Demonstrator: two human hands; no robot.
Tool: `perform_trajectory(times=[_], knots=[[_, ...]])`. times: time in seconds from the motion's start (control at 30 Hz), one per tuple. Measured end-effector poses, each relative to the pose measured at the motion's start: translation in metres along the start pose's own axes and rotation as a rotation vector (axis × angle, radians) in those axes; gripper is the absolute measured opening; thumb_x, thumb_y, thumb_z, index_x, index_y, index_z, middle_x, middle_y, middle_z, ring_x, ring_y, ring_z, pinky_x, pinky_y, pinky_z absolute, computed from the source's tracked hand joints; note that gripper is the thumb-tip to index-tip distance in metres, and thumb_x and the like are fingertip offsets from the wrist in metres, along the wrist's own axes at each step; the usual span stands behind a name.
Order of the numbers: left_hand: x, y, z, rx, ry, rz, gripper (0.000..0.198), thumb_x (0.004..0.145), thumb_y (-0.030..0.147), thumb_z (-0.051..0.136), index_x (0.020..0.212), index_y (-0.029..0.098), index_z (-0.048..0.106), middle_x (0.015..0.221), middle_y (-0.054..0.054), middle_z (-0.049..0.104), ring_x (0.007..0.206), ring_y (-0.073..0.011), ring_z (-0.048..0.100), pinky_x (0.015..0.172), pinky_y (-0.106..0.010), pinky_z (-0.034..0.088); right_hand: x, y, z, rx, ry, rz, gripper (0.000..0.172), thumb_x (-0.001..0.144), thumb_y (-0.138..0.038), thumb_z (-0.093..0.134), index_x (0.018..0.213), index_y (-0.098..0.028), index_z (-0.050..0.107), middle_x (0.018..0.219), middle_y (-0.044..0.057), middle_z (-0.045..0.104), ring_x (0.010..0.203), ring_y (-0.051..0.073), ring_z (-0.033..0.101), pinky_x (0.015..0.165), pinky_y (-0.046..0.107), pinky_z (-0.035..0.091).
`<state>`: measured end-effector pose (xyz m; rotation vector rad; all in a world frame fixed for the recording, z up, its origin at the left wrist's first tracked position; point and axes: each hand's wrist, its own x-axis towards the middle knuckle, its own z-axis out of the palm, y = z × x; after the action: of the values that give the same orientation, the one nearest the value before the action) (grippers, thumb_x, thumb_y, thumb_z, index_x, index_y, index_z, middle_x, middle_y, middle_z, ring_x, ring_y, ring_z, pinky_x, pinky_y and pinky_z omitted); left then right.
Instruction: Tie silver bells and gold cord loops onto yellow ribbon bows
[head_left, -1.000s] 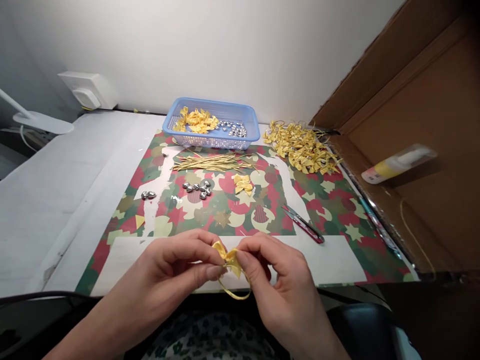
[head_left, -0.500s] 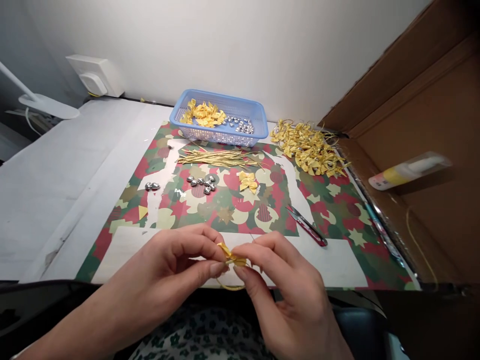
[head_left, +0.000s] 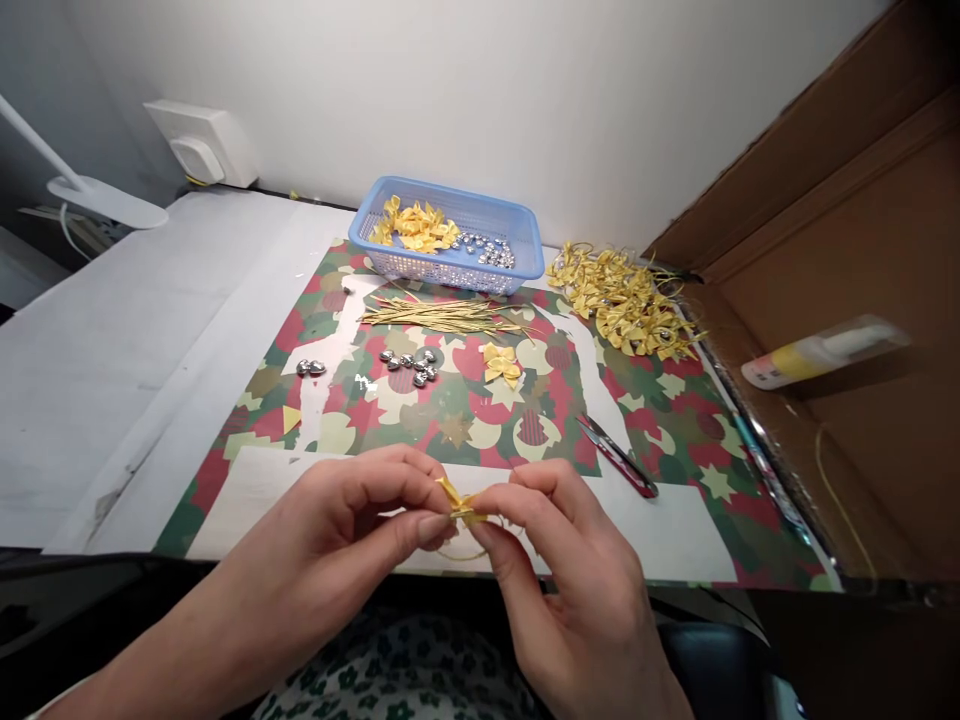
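Between my two hands, over the table's near edge, is a yellow ribbon bow [head_left: 460, 503]. My left hand [head_left: 367, 515] pinches its left side between thumb and forefinger. The fingertips of my right hand [head_left: 566, 560] are closed on the bow's other side. A thin gold cord [head_left: 461, 556] loops below the bow. Whether a bell is on it, I cannot tell. Beyond my hands lie silver jingle bells [head_left: 412, 364], loose yellow bows [head_left: 501, 364] and a bundle of gold cords [head_left: 439, 315]. Red-handled thread snips [head_left: 619, 458] rest to the right of them.
A blue basket [head_left: 446, 272] at the back holds yellow bows and silver bells. Right of it is a heap of bows with cords [head_left: 622, 300]. A cardboard wall [head_left: 832, 220] bounds the right side, with a glue bottle [head_left: 817, 352] against it. A white lamp [head_left: 109, 202] stands at left.
The cord loop beneath the bow has shifted, and the bow has turned slightly in my fingers. Both hands keep their pinch. The whole view has moved a little.
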<state>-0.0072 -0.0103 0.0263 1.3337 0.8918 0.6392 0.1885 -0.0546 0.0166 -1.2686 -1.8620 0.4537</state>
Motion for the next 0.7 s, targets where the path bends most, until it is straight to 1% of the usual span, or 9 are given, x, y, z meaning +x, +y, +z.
perform_trajectory(times=[0.13,0.23,0.3,0.4,0.47,0.53,0.6,0.7], knots=[[0.001,-0.001,0.001,0.017,0.055,0.021,0.021,0.094,0.017,0.064,0.081,0.023,0.079,0.086,0.000,0.069,0.082,-0.0141,0.064,0.072,-0.021,0.052,0.001,0.001,-0.001,-0.018,0.016,0.010,0.019,0.095,0.000,0.054,0.096,-0.017,0.064,0.090,0.003,0.054,0.077,0.012,0.056,0.067,0.023,0.050],[0.002,-0.002,0.002,0.111,0.096,0.053,0.021,0.094,0.016,0.064,0.082,0.022,0.079,0.090,-0.001,0.071,0.083,-0.0154,0.067,0.070,-0.021,0.053,0.000,0.001,-0.005,-0.054,0.024,0.019,0.019,0.095,0.000,0.054,0.096,-0.018,0.061,0.090,0.002,0.053,0.077,0.011,0.055,0.067,0.022,0.049],[0.003,-0.004,0.002,0.202,0.117,0.113,0.021,0.094,0.014,0.063,0.084,0.021,0.079,0.092,-0.003,0.072,0.085,-0.0165,0.069,0.069,-0.021,0.054,-0.002,0.001,-0.007,-0.093,0.024,0.005,0.021,0.095,0.002,0.054,0.096,-0.018,0.060,0.090,0.002,0.053,0.077,0.011,0.054,0.067,0.023,0.049],[0.001,-0.006,0.003,0.324,0.130,0.249,0.022,0.095,0.009,0.060,0.087,0.020,0.077,0.094,-0.003,0.075,0.085,-0.0165,0.072,0.068,-0.021,0.056,-0.004,0.002,-0.009,-0.130,-0.024,-0.021,0.024,0.094,0.003,0.052,0.099,-0.018,0.060,0.090,0.003,0.053,0.079,0.014,0.054,0.068,0.026,0.049],[0.000,-0.008,0.003,0.393,0.144,0.321,0.022,0.095,0.007,0.060,0.091,0.021,0.076,0.099,-0.004,0.076,0.089,-0.0170,0.073,0.071,-0.020,0.057,-0.004,0.001,-0.010,-0.153,-0.074,-0.032,0.025,0.093,0.003,0.050,0.100,-0.018,0.061,0.091,0.005,0.055,0.080,0.016,0.054,0.069,0.029,0.049],[-0.002,-0.009,0.003,0.450,0.149,0.361,0.022,0.095,0.006,0.060,0.095,0.022,0.075,0.106,-0.004,0.076,0.096,-0.0181,0.074,0.075,-0.020,0.057,-0.003,0.001,-0.011,-0.178,-0.102,-0.050,0.026,0.093,0.003,0.048,0.098,-0.018,0.062,0.091,0.006,0.057,0.080,0.017,0.055,0.068,0.030,0.049],[-0.002,-0.010,0.002,0.488,0.139,0.389,0.023,0.095,0.004,0.060,0.099,0.023,0.073,0.107,-0.004,0.075,0.101,-0.0189,0.074,0.078,-0.019,0.057,0.000,0.000,-0.011,-0.192,-0.106,-0.076,0.027,0.092,0.003,0.046,0.096,-0.018,0.063,0.088,0.006,0.059,0.077,0.018,0.055,0.067,0.030,0.049],[-0.002,-0.011,0.002,0.520,0.131,0.412,0.025,0.095,0.002,0.059,0.100,0.023,0.071,0.107,-0.003,0.074,0.102,-0.0182,0.073,0.080,-0.018,0.057,0.004,-0.002,-0.012,-0.209,-0.101,-0.114,0.028,0.092,0.003,0.045,0.093,-0.017,0.065,0.085,0.006,0.060,0.075,0.018,0.055,0.065,0.030,0.050]])
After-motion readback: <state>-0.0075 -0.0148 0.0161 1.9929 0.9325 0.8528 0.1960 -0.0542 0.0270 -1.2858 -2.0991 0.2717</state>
